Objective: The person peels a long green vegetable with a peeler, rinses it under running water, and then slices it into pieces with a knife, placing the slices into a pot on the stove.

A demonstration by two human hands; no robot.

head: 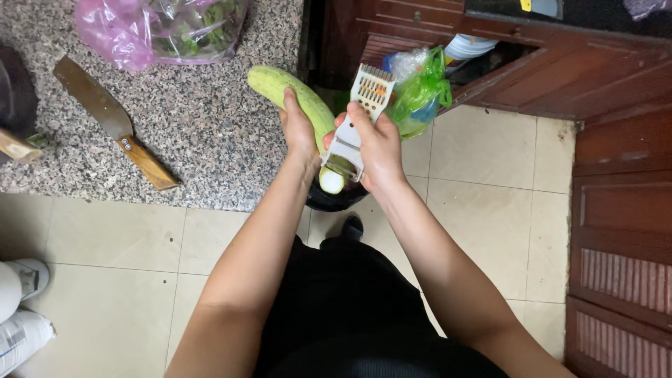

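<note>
A long pale green gourd (301,105) is held up in the air, tilted, its upper end over the edge of a speckled stone surface (203,140) and its cut white lower end pointing down toward the person. The left hand (299,129) is wrapped around the gourd's middle from below, fingers closed on it. The right hand (378,143) is closed around the handle of a white peeler (360,115) with a wide slotted head, and the peeler's blade end lies against the lower part of the gourd, just beside the left hand.

Directly below the hands sits a dark bin (336,199) on the pale tiled floor (483,182). Just behind the peeler, a green plastic bag (423,91) hangs out of an open dark wooden cabinet (560,77).

On the surface, well to the left of the gourd, lies a cleaver (112,122) with a wooden handle, its blade pointing away. Near the far edge rests a pink plastic bag (154,28) holding leafy greens.

The person wears dark clothing, and both bare forearms reach forward from the bottom of the view.
</note>
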